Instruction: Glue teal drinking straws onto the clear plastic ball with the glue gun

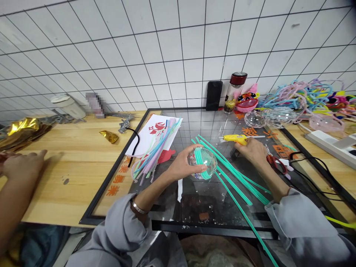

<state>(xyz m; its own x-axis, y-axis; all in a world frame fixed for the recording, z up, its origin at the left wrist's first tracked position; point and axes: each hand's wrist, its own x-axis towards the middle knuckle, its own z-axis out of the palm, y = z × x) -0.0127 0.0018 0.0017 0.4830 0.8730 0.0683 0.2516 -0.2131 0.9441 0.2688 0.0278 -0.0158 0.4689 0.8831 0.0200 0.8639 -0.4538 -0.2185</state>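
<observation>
My left hand (180,163) is wrapped round a clear plastic ball (210,163) with a band of teal pipe cleaner around it, holding it just above the glass panel (167,193). My right hand (254,151) grips a yellow hot glue gun (235,138), its nozzle turned left and a glue stick (257,136) poking out behind. Between and below the hands lie several teal pipe cleaners (236,178), fanned towards the front edge. Red-handled scissors (276,164) rest beside my right wrist.
Pastel pipe cleaners (155,152) lie on a white sheet (147,133) at left. Along the tiled wall stand a phone (214,95), a lidded bottle (234,94) and a tangled pipe-cleaner heap (303,100). A power strip (333,146) sits right; another person's hand (25,165) is far left.
</observation>
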